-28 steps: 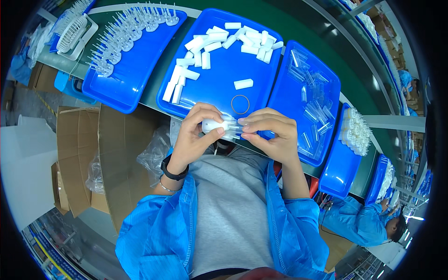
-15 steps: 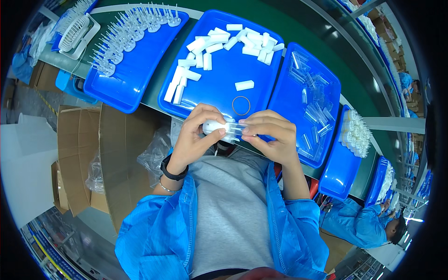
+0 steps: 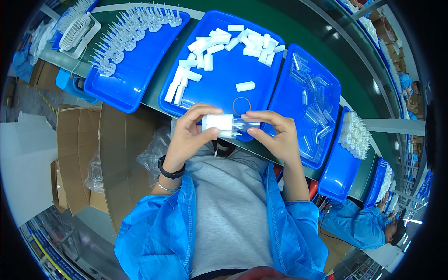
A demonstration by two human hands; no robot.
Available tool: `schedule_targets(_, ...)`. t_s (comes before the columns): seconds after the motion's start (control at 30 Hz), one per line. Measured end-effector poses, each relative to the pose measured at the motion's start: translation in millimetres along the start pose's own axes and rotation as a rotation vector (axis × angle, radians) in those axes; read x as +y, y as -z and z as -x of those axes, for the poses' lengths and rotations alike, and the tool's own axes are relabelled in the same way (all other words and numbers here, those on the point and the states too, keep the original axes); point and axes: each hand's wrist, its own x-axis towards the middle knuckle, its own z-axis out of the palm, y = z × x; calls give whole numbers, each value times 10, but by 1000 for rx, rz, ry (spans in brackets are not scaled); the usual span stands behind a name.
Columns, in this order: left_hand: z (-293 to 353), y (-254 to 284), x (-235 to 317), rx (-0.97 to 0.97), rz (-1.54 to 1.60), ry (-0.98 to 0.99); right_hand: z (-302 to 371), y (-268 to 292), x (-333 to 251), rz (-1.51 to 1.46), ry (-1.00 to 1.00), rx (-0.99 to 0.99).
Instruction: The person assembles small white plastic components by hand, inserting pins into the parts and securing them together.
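Note:
In front of my waist, over the tray's near edge, my left hand (image 3: 193, 130) grips a small assembly of white blocks (image 3: 219, 122) with thin clear rods sticking out to the right. My right hand (image 3: 276, 133) pinches a clear plastic piece (image 3: 253, 125) between thumb and fingers at the rods' end. How far that piece sits over the rods I cannot tell. Just beyond my hands, a thin brown ring (image 3: 241, 106) and one loose white block (image 3: 245, 86) lie on the blue middle tray (image 3: 219, 84).
More white blocks (image 3: 207, 61) fill the tray's far and left parts. A right tray holds clear plastic pieces (image 3: 317, 114); a left tray carries rod-topped stands (image 3: 123, 42). Farther right are clustered white-and-clear pieces (image 3: 355, 135). A cardboard box (image 3: 126, 149) stands at left; a blue-sleeved person (image 3: 359, 226) sits right.
The assembly has turned in my left hand, so its white blocks show broadside. My left fingers have moved back along it, and my right-hand fingers are spread wider on the clear piece.

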Motion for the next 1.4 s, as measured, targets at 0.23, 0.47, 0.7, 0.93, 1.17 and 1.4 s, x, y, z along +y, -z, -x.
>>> schedule_targets(0.23,12,138,-214,-23,587,116,-47,23,25,164,145,-26)
schedule_targets(0.47,21,110,-369,-136,821,163,-115,-117,-50,55,156,-75)
schedule_targets(0.7,10,67,-355,-210,826,196,-130,-126,-112,116,187,-104)
schedule_targets(0.93,18,81,-204,-184,747,102,-197,169,-32,308,354,-177)
schedule_targets(1.17,-18,19,-103,-102,566,158,-418,1027,490,1319,74,328)
schedule_targets(1.4,25,50,-117,-44,497,195,-496,1329,713,1354,-127,309)
